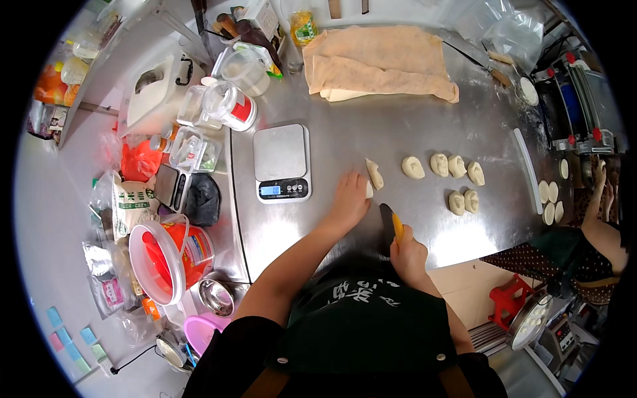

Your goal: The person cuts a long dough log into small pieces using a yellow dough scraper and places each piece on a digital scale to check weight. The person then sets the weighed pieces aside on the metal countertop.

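Observation:
My left hand [351, 194] lies over a small piece of dough [369, 189], most of which its fingers hide. A cut strip of dough [374, 174] rests just beyond the fingertips. In my right hand [409, 252] is the yellow handle of a dough scraper [387, 222], its dark blade standing near the steel worktop, right of the left hand. A rounded dough piece [413, 167] sits farther right, with several folded ones [457, 166] beyond it. Left of my hands stands a digital kitchen scale [279, 159], lit, its plate bare.
A folded beige cloth [380, 64] covers something pale at the back. A white rod [528, 170] lies right, near flat dough rounds [549, 213]. A red bucket [171, 258], tubs and bags crowd the left. Another person [594, 239] stands at the far right, beside a dough-rolling machine [582, 104].

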`<control>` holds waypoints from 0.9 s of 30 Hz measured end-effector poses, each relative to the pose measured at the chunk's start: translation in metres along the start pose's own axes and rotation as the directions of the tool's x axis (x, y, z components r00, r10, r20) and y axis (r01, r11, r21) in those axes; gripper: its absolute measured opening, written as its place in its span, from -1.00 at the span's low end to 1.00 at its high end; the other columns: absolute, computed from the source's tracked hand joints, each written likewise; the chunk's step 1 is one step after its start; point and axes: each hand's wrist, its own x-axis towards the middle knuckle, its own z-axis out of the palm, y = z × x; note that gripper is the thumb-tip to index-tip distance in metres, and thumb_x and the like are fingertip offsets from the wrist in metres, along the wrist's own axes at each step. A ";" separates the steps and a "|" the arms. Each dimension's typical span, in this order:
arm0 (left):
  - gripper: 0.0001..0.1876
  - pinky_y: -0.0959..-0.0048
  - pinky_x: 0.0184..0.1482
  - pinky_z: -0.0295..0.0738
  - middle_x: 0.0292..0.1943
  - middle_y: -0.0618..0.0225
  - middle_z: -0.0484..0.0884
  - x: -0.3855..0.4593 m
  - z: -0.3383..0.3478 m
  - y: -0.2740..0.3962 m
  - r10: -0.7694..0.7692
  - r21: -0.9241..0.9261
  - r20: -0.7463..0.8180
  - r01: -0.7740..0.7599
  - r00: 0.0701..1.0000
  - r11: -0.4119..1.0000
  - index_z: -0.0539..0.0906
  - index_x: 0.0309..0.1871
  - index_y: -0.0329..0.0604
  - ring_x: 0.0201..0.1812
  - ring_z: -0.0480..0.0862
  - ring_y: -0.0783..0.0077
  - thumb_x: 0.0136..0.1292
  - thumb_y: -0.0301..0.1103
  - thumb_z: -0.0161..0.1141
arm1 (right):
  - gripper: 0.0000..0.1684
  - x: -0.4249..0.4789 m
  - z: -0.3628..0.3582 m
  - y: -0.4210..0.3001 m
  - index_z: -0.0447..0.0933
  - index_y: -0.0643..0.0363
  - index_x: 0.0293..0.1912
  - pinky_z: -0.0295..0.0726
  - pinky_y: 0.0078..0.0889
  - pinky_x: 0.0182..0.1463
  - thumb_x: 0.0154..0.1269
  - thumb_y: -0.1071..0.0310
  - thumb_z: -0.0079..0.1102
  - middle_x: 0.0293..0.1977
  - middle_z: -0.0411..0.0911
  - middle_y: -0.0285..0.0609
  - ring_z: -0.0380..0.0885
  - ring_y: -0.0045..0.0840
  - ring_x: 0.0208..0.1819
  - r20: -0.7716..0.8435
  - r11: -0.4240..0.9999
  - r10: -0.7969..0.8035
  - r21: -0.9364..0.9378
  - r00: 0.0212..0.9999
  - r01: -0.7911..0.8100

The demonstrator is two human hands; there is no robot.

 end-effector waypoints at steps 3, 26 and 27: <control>-0.53 0.18 -0.03 0.42 -0.14 0.06 0.50 -0.020 -0.011 -0.017 -0.188 -0.270 -0.297 0.106 0.936 0.957 0.47 -0.09 -0.31 -0.10 0.51 0.01 -0.16 -0.51 0.32 | -0.60 0.001 0.002 0.005 0.31 0.22 0.00 0.49 -0.02 -0.53 0.17 0.41 0.16 -0.60 0.53 0.05 0.54 -0.01 -0.59 -0.039 0.999 -0.023 0.026 0.999 0.024; -0.70 0.22 0.11 0.36 -0.06 0.08 0.57 -0.129 -0.067 -0.072 -0.412 -0.150 -0.556 0.400 0.722 0.904 0.52 0.00 -0.31 0.01 0.51 0.04 0.20 -0.47 0.24 | -0.56 0.002 0.004 0.022 0.33 0.26 0.05 0.48 -0.08 -0.53 0.18 0.39 0.18 -0.63 0.50 0.06 0.53 -0.03 -0.59 -0.082 0.995 -0.076 0.058 0.994 0.080; -0.71 0.24 0.09 0.38 -0.07 0.09 0.57 -0.137 -0.064 -0.066 -0.418 -0.160 -0.536 0.397 0.734 0.904 0.53 -0.01 -0.30 0.00 0.51 0.06 0.20 -0.47 0.23 | -0.55 0.000 0.004 0.024 0.33 0.27 0.05 0.48 -0.08 -0.53 0.18 0.39 0.18 -0.63 0.50 0.06 0.53 -0.03 -0.60 -0.087 0.994 -0.092 0.056 0.992 0.097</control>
